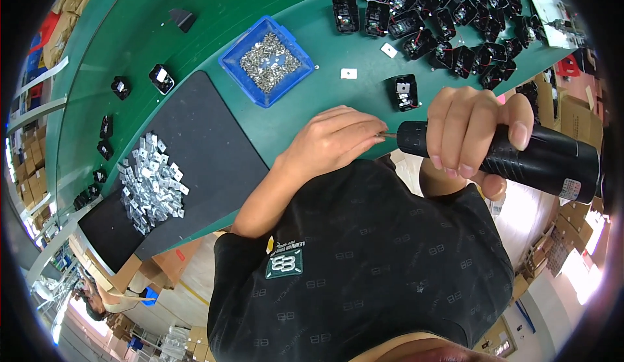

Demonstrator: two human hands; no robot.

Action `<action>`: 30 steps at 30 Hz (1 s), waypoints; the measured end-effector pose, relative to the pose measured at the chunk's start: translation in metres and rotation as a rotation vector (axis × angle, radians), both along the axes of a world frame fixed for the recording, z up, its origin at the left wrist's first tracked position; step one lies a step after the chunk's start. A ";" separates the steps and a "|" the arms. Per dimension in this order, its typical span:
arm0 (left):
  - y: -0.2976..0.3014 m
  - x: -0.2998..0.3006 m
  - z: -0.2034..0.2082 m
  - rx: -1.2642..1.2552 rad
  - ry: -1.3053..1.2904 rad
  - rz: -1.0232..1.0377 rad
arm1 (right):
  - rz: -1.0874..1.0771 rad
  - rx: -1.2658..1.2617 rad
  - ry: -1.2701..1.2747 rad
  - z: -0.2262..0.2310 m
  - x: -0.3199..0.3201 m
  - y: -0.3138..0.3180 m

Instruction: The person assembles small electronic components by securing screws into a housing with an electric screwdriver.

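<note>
My right hand (469, 133) is wrapped around a black electric screwdriver (547, 166), held level with its bit toward the left. The fingers of my left hand (333, 138) are pinched together at the tip of the bit; what lies between them is too small and hidden to make out. Just beyond the screwdriver's nose, an open black housing (405, 93) with a metal plate and small parts inside rests on the green table. Two loose metal plates lie nearby, a near plate (348, 73) and a farther plate (389, 50).
A blue tray (229, 62) of small screws (269, 62) stands at centre-back. On the left, a black mat (218, 141) bears a heap of metal plates (153, 190). Many black housings (404, 23) crowd the far right; several more sit along the green belt (123, 43).
</note>
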State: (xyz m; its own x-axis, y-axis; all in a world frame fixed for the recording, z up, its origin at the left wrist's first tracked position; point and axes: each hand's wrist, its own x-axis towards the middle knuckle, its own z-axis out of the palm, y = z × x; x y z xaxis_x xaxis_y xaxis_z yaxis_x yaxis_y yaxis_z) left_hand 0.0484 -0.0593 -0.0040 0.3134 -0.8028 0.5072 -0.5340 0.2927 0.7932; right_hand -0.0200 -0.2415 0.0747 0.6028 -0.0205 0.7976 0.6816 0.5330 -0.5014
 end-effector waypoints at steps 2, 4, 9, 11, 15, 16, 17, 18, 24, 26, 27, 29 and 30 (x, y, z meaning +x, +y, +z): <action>-0.009 -0.001 0.000 0.010 0.005 -0.049 | -0.031 -0.080 0.039 0.003 -0.008 -0.009; -0.020 -0.002 0.006 0.148 0.000 0.053 | -0.079 -0.127 0.037 0.005 -0.015 -0.014; -0.057 0.001 -0.030 0.376 -0.312 0.067 | -0.460 -0.128 0.140 0.009 -0.047 -0.022; -0.069 -0.004 -0.041 0.382 -0.407 0.095 | -0.567 -0.139 0.205 0.007 -0.052 -0.024; -0.086 -0.017 -0.056 0.369 -0.472 0.119 | -0.746 -0.120 0.275 0.005 -0.057 -0.019; -0.087 -0.018 -0.059 0.369 -0.435 0.120 | -0.747 -0.122 0.274 0.004 -0.057 -0.019; -0.086 -0.018 -0.058 0.335 -0.411 0.130 | -0.771 -0.106 0.284 0.003 -0.058 -0.017; -0.084 -0.017 -0.056 0.335 -0.407 0.128 | -0.791 -0.089 0.295 0.003 -0.058 -0.016; -0.055 -0.011 -0.021 0.343 0.070 0.014 | -0.807 0.020 0.290 -0.001 -0.036 -0.001; -0.049 -0.010 -0.013 0.330 0.087 0.049 | -0.811 0.045 0.339 -0.003 -0.031 0.007; -0.045 -0.009 -0.012 0.307 0.090 0.052 | -0.820 0.053 0.377 -0.006 -0.030 0.010; -0.041 -0.007 -0.008 0.287 0.093 0.063 | -0.785 0.061 0.384 -0.010 -0.025 0.011; -0.039 -0.006 -0.006 0.307 0.060 0.057 | -0.778 0.063 0.386 -0.010 -0.024 0.012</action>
